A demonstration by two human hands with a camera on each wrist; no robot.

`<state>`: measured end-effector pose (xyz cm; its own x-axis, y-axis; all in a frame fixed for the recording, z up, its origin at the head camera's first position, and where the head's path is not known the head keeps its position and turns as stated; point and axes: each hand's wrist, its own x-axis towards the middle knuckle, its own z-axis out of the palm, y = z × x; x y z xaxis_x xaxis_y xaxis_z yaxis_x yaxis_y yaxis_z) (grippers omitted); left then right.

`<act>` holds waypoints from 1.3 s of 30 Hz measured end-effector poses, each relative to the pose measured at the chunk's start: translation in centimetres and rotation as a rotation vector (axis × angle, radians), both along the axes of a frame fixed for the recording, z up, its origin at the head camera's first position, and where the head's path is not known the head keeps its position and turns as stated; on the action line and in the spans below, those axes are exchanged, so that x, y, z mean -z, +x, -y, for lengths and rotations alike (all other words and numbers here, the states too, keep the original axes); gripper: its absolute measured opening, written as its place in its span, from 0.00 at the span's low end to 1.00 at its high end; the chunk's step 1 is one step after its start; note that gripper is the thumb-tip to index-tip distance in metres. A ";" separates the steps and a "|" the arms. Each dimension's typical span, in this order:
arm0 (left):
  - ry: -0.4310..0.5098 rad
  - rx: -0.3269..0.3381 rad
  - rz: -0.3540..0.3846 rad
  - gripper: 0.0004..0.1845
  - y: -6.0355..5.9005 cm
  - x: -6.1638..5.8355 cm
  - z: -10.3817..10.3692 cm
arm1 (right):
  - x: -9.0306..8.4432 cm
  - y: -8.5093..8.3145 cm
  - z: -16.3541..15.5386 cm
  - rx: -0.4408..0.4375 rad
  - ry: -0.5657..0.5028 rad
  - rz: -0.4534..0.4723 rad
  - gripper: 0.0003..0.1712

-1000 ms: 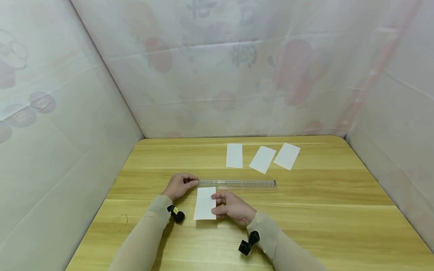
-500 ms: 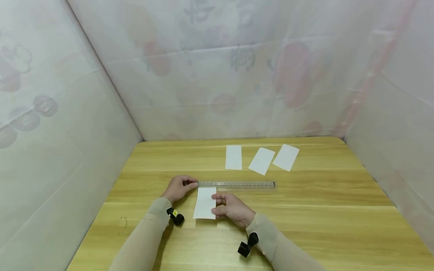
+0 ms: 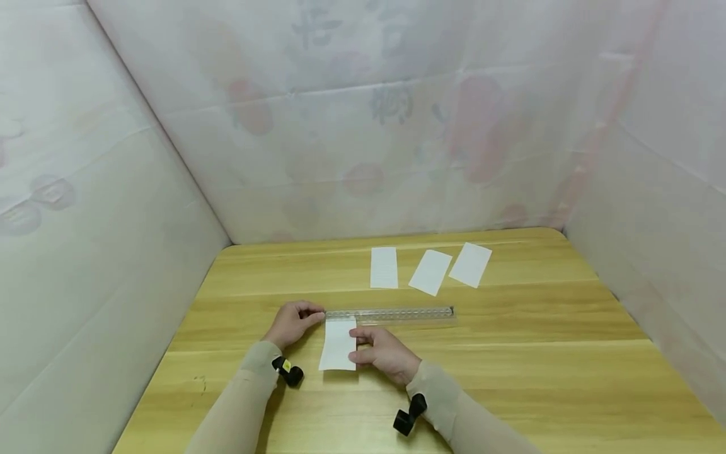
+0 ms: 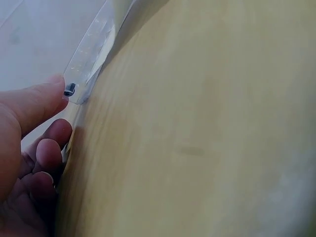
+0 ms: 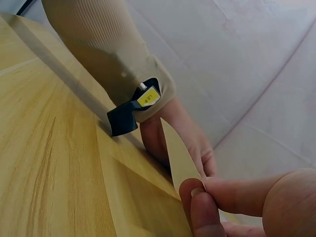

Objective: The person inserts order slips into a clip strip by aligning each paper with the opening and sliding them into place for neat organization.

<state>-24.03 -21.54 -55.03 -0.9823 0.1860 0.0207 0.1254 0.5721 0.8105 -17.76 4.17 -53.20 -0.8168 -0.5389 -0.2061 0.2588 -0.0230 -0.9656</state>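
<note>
Your left hand [image 3: 292, 323] pinches the left end of the clear strip [image 3: 408, 313]; your right hand [image 3: 388, 357] pinches the white card [image 3: 336, 348] by its right side, its far edge meeting the strip's left part, over or under I cannot tell. Beyond, on the table [image 3: 539, 384], lie a straight card [image 3: 384, 268] and two slanted cards [image 3: 431, 272], before the fabric wall [image 3: 340, 145].

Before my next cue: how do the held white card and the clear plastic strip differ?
The held white card is opaque; the clear plastic strip is see-through. The card is short and broad; the strip, long and narrow. The right hand pinches the card's right edge; the left hand holds the strip's left end. Both are hand-held.
</note>
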 end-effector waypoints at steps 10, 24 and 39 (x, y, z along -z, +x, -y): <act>-0.003 -0.015 -0.004 0.07 0.1 0.0 0.0 | -0.2 0.3 0.3 0.031 0.017 -0.002 0.36; -0.006 -0.022 -0.002 0.05 0.2 -0.4 -0.3 | 0.2 0.0 0.3 0.035 0.017 -0.023 0.38; -0.004 -0.012 -0.009 0.05 0.2 -0.4 -0.3 | 0.9 -0.4 0.1 0.020 0.018 -0.015 0.19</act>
<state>-23.87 -21.24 -54.59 -0.9842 0.1748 0.0284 0.1257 0.5769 0.8071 -18.13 4.02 -54.11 -0.8308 -0.5182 -0.2031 0.2435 -0.0104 -0.9698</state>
